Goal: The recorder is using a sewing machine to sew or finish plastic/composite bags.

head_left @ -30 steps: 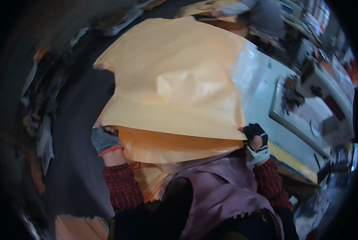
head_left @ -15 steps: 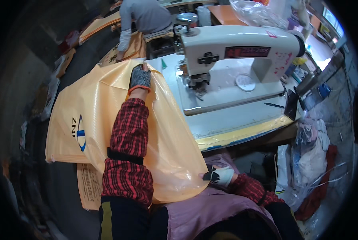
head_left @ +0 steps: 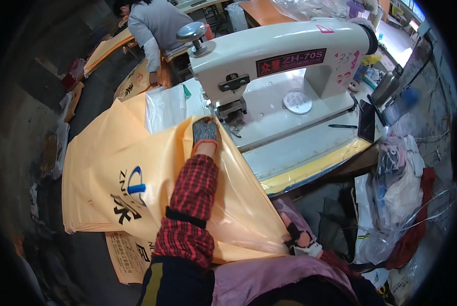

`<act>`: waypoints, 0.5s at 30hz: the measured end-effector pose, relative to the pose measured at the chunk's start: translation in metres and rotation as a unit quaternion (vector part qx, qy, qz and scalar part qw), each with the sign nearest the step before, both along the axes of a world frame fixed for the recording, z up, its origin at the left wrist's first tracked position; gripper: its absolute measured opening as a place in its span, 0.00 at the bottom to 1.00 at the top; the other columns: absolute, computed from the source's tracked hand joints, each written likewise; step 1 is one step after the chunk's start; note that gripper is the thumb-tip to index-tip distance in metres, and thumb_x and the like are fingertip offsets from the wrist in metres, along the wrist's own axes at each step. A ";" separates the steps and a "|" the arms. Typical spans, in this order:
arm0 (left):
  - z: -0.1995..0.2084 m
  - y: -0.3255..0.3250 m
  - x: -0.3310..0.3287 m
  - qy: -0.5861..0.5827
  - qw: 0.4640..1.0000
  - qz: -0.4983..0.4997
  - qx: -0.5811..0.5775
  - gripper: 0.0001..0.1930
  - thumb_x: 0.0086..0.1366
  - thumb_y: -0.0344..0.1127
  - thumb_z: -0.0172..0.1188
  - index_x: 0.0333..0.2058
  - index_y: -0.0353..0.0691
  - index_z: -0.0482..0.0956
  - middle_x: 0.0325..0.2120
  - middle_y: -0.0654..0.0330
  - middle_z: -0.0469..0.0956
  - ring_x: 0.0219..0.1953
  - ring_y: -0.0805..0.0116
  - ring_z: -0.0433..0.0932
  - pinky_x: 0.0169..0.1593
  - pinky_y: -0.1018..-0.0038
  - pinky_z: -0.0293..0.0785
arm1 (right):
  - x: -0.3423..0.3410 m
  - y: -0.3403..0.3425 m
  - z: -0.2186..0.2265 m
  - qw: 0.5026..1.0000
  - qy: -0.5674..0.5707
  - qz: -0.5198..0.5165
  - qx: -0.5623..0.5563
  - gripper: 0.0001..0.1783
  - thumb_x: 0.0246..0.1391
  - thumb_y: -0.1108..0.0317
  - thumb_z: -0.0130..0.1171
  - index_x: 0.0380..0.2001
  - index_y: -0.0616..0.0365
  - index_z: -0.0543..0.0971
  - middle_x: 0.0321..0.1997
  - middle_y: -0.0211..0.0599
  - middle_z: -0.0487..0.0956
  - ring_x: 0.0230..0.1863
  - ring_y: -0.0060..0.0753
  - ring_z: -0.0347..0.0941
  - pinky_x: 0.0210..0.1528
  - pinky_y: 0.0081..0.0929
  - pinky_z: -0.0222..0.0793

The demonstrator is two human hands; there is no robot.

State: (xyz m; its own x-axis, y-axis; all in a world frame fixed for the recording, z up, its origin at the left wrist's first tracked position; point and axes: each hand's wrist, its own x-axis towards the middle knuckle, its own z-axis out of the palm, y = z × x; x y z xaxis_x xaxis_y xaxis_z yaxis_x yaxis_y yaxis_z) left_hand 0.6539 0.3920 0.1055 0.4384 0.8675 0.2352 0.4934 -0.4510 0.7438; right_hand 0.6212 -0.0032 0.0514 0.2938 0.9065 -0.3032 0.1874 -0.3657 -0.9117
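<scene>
A pale orange woven plastic sack (head_left: pixel 157 132) with dark and blue printing spreads across my lap and the table's left side. My left hand (head_left: pixel 206 133), in a grey knit glove with an orange cuff, grips its upper edge just left of the sewing head. Most of those fingertips are hidden by the fold. At the sack's near right corner my right hand (head_left: pixel 304 241), in a white and black glove, is closed on the edge. The white industrial sewing machine (head_left: pixel 289 51) stands beyond, its presser foot (head_left: pixel 233 127) close to my left hand.
More orange sacks (head_left: pixel 83 204) lie stacked underneath at left. A clear plastic sheet (head_left: pixel 166 108) rests behind them. On the table are a pen (head_left: pixel 343 126), a phone (head_left: pixel 366 121) and a metal bottle (head_left: pixel 387 84). A co-worker (head_left: pixel 159 30) bends over sacks at the back. Plastic and cloth scraps (head_left: pixel 399 199) hang at right.
My left hand has come nearer and to the right with the sack's edge, uncovering the plastic sheet behind. My right hand has moved slightly down and right, still at the corner. More print shows.
</scene>
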 end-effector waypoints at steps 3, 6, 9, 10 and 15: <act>-0.027 -0.011 0.001 0.008 1.000 -0.013 -0.008 0.17 0.56 0.46 0.54 0.32 0.36 0.80 0.32 0.48 0.79 0.36 0.56 0.78 0.41 0.68 0.71 | 0.006 -0.009 0.010 0.996 -0.078 0.026 -0.026 0.15 0.51 0.65 0.48 0.42 0.59 0.70 0.19 0.39 0.72 0.21 0.36 0.69 0.24 0.34 0.64; -0.022 0.015 0.005 0.138 0.989 -0.053 -0.010 0.17 0.55 0.46 0.54 0.31 0.37 0.80 0.31 0.49 0.79 0.35 0.56 0.78 0.40 0.67 0.71 | 0.009 0.008 0.012 0.987 -0.146 0.066 -0.024 0.18 0.50 0.64 0.47 0.45 0.58 0.69 0.19 0.42 0.72 0.20 0.41 0.70 0.22 0.38 0.64; 0.000 0.045 0.006 0.285 0.954 -0.096 0.016 0.16 0.54 0.46 0.55 0.30 0.39 0.81 0.30 0.50 0.79 0.33 0.57 0.78 0.39 0.66 0.71 | 0.007 0.041 0.008 0.967 -0.220 0.127 -0.007 0.21 0.49 0.63 0.45 0.48 0.57 0.68 0.18 0.44 0.73 0.19 0.45 0.70 0.21 0.41 0.65; 0.011 0.054 0.004 0.332 0.936 -0.114 0.027 0.16 0.53 0.46 0.55 0.30 0.39 0.81 0.29 0.50 0.79 0.33 0.57 0.78 0.39 0.66 0.71 | 0.007 0.059 0.005 0.958 -0.250 0.143 0.003 0.22 0.49 0.63 0.45 0.49 0.57 0.67 0.18 0.45 0.73 0.18 0.47 0.71 0.20 0.42 0.65; 0.064 0.085 -0.065 0.546 0.801 -0.246 0.021 0.15 0.52 0.47 0.55 0.28 0.41 0.82 0.27 0.51 0.80 0.31 0.57 0.78 0.37 0.65 0.71 | 0.033 0.188 -0.011 0.957 -0.285 0.056 0.016 0.39 0.50 0.62 0.42 0.65 0.53 0.42 0.33 0.59 0.75 0.31 0.57 0.74 0.34 0.47 0.69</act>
State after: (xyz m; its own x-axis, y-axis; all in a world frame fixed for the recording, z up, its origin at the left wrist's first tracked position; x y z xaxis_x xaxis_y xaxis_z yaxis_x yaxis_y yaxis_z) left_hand 0.5887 0.4770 0.1691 0.6884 0.5280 -0.4973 0.5945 -0.8036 -0.0304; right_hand 0.6539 0.1850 0.0404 0.3034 0.9481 -0.0950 0.6938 -0.2881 -0.6600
